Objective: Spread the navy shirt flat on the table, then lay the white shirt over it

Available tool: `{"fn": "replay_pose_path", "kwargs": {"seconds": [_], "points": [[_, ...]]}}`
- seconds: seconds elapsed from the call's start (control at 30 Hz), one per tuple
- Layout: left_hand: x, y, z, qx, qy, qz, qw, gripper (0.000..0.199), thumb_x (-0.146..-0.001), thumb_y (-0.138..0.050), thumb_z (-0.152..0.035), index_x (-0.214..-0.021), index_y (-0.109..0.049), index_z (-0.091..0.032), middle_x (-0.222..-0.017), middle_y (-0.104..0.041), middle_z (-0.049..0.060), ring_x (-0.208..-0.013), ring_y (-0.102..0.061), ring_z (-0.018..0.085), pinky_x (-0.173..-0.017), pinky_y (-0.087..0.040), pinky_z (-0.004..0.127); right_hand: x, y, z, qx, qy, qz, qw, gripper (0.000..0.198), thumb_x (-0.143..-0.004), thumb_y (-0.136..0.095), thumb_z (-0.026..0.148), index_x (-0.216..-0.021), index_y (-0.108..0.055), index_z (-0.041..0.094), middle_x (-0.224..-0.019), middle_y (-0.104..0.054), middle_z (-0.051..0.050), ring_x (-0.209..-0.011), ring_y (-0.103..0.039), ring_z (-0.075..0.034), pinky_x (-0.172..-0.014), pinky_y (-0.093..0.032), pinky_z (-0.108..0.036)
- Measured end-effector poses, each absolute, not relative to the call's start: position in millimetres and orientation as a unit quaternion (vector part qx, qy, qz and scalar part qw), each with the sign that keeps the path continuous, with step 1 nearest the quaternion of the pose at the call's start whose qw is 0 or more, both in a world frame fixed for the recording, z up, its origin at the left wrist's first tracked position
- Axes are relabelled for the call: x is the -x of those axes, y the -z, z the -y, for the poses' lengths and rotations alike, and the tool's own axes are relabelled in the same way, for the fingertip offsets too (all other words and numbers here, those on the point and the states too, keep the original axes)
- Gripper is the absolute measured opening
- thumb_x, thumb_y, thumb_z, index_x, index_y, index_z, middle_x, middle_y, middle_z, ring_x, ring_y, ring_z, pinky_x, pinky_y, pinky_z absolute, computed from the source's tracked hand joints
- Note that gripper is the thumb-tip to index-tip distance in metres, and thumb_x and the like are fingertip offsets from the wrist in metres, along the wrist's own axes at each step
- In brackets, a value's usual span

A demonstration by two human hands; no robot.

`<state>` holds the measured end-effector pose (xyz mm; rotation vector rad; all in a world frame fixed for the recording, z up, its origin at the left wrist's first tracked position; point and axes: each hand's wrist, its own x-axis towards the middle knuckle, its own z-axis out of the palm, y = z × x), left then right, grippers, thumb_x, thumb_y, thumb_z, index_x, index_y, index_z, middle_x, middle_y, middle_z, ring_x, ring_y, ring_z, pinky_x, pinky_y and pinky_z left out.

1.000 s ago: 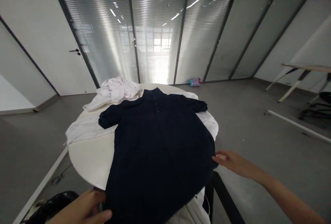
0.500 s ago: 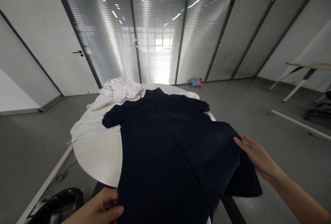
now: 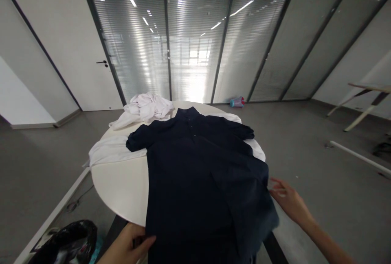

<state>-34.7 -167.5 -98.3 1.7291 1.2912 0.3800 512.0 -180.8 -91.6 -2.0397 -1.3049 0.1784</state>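
Hands gripping | left hand pinching navy shirt hem | right hand spread, touching its side | overhanging hem risking sliding off counter

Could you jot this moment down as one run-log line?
left hand: pinching dark shirt hem | right hand: at shirt's side edge | round white table

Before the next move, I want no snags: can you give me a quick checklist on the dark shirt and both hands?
1. Left hand grips the dark shirt at its near left hem: ok.
2. Right hand grips the right hem: cannot tell, fingers open beside the edge.
3. Shirt lies flat: not ok, right side rumpled and hanging off the round table.
4. Collar faces away, sleeves spread: ok.
5. White clothes are apart from the shirt: not ok, some lie under it.
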Motion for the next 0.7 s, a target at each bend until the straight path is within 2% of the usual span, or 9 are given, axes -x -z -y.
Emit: {"fn": "replay_pose_path", "kwargs": {"seconds": [0.1, 0.2, 0.23, 0.3, 0.4, 0.57, 0.7], "points": [[37.2, 118.2, 175.1, -0.691, -0.185, -0.538, 0.445, 0.063, -0.076, -0.065, -0.068, -0.115, -0.072, -0.019, -0.101, -0.07, 0.013, -0.101, -0.062, 0.034, -0.096, -0.051, 0.045, -477.3, 86.2, 172.4, 0.719, 0.09, 0.557, 0.405, 0.048, -0.086, -0.05, 0.05, -0.117, -0.064, 0.016, -0.106, -0.067, -0.016, -0.104, -0.064, -0.033, -0.09, -0.053, -0.053], [39.1, 136.2, 184.8, -0.69, -0.213, -0.484, 0.494, 0.079, -0.07, -0.076, -0.062, -0.138, -0.058, -0.024, -0.127, -0.064, 0.014, -0.132, -0.046, 0.037, -0.116, -0.032, 0.049, -428.6, 61.9, 164.8, 0.63, 0.091, 0.684, 0.357, 0.041, -0.096, -0.049, 0.043, -0.131, -0.058, 0.025, -0.134, -0.058, -0.012, -0.127, -0.054, -0.031, -0.105, -0.045, -0.052], [39.0, 142.1, 186.9, -0.681, -0.21, -0.482, 0.51, 0.079, -0.071, -0.075, -0.062, -0.138, -0.057, -0.026, -0.132, -0.062, 0.013, -0.136, -0.043, 0.038, -0.118, -0.03, 0.05, -413.2, 53.6, 161.5, 0.608, 0.08, 0.723, 0.319, 0.044, -0.097, -0.05, 0.044, -0.137, -0.055, 0.028, -0.143, -0.054, -0.01, -0.135, -0.047, -0.031, -0.108, -0.042, -0.053], [39.0, 153.4, 186.7, -0.651, -0.194, -0.513, 0.525, 0.071, -0.072, -0.07, -0.068, -0.13, -0.064, -0.028, -0.131, -0.063, 0.011, -0.133, -0.046, 0.04, -0.116, -0.033, 0.052, -387.9, 41.0, 153.3, 0.572, 0.057, 0.782, 0.242, 0.052, -0.098, -0.05, 0.046, -0.148, -0.045, 0.033, -0.155, -0.042, -0.007, -0.146, -0.033, -0.033, -0.114, -0.033, -0.059], [42.8, 166.1, 176.0, -0.625, -0.218, -0.574, 0.482, 0.065, -0.071, -0.064, -0.076, -0.113, -0.072, -0.027, -0.123, -0.067, 0.012, -0.126, -0.05, 0.045, -0.113, -0.035, 0.057, -367.7, 34.3, 139.3, 0.545, 0.023, 0.821, 0.17, 0.059, -0.098, -0.049, 0.05, -0.154, -0.034, 0.037, -0.162, -0.032, -0.004, -0.15, -0.021, -0.034, -0.118, -0.021, -0.065], [41.4, 163.4, 157.7, -0.641, -0.276, -0.576, 0.425, 0.058, -0.073, -0.061, -0.073, -0.109, -0.074, -0.03, -0.129, -0.066, 0.01, -0.137, -0.039, 0.046, -0.12, -0.023, 0.056, -364.2, 38.9, 126.6, 0.552, -0.021, 0.821, 0.144, 0.06, -0.097, -0.048, 0.056, -0.153, -0.035, 0.039, -0.161, -0.032, -0.003, -0.149, -0.023, -0.034, -0.117, -0.025, -0.066], [31.4, 128.9, 157.9, -0.672, -0.219, -0.561, 0.43, 0.056, -0.075, -0.066, -0.059, -0.123, -0.07, -0.03, -0.129, -0.066, 0.008, -0.137, -0.041, 0.042, -0.121, -0.022, 0.054, -366.9, 36.3, 130.3, 0.545, -0.025, 0.826, 0.14, 0.061, -0.097, -0.05, 0.056, -0.153, -0.036, 0.038, -0.16, -0.033, -0.005, -0.147, -0.03, -0.035, -0.115, -0.028, -0.066]]}}
